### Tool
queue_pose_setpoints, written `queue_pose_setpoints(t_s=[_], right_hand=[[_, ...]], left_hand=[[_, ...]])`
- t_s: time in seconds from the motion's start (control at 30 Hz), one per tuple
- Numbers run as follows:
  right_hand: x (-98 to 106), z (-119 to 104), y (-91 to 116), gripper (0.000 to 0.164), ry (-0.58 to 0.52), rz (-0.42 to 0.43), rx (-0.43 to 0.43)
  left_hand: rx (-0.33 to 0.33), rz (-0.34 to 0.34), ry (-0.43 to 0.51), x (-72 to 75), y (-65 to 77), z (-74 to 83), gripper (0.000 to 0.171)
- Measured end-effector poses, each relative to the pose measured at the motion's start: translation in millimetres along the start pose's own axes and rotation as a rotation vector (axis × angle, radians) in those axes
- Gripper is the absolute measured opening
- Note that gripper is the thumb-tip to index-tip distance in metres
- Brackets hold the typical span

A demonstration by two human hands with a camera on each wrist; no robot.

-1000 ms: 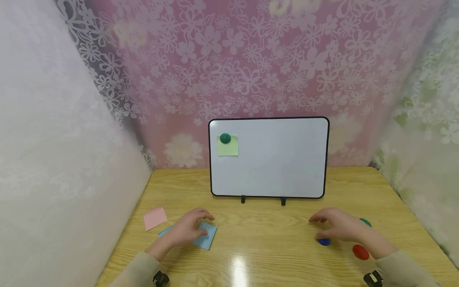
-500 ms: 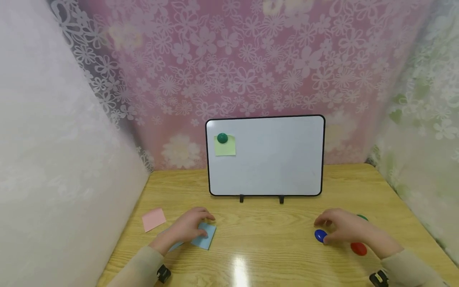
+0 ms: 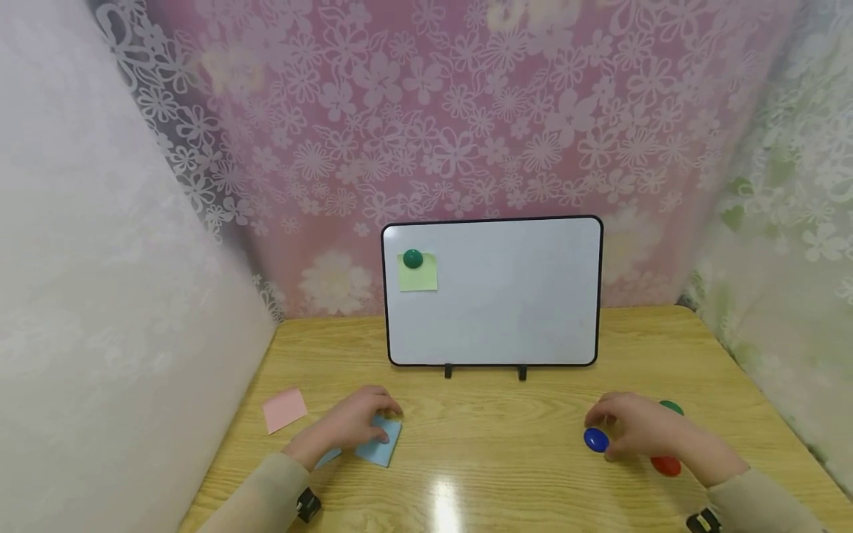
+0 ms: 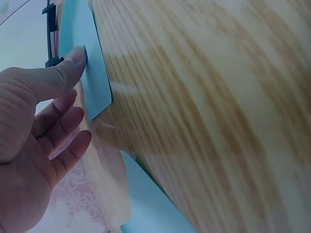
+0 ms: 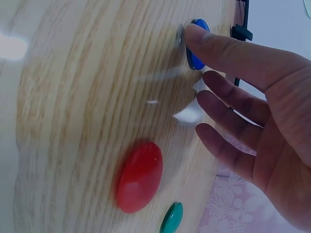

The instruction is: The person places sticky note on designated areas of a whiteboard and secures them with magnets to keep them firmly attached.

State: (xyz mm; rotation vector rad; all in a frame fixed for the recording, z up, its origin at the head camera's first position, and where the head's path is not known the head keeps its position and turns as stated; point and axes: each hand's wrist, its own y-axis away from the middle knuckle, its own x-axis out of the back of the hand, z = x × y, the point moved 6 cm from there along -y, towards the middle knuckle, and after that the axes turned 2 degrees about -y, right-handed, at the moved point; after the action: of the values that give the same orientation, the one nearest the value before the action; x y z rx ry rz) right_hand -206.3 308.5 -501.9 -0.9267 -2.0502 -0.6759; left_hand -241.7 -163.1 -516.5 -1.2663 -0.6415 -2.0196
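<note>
- In the head view, we see the blue paper (image 3: 381, 453) by our left hand (image 3: 348, 422), on the bench (image 3: 466, 422). The hand is a bit bent and wide, with its thumb over the paper. Another blue paper (image 3: 329, 457) peeks out by the wrist, and a pink paper (image 3: 284, 410) lies farther left.
- There too, our right hand (image 3: 638, 423) is bent, with a gap between thumb and pointing finger. The blue magnet (image 3: 596, 440) sits in that gap, on the side facing our left hand. It looks nearly round, so we find no clear long way. Our right hand is much nearer to it. A red magnet (image 3: 666, 466) and a loose green magnet (image 3: 671, 407) lie beside that arm.
- Behind them stands the white board (image 3: 513, 303), with a green paper (image 3: 417, 278) under a stuck green magnet (image 3: 413, 258).
- In the left wrist view, our thumb tip is over the blue paper. The other fingers we see are loose.
- In the right wrist view, our thumb tip hides part of the blue magnet. We cannot tell if they touch.
</note>
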Motion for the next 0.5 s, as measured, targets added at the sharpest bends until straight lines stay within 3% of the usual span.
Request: queue_pose_setpoints(t_s=[0.5], right_hand=[[-1.3,-1.8,-1.2,0.039,0.029,0.022,-0.021]], left_hand=[[0.001,-0.035,0.086,-5.0,-5.3,-4.7,0.033]])
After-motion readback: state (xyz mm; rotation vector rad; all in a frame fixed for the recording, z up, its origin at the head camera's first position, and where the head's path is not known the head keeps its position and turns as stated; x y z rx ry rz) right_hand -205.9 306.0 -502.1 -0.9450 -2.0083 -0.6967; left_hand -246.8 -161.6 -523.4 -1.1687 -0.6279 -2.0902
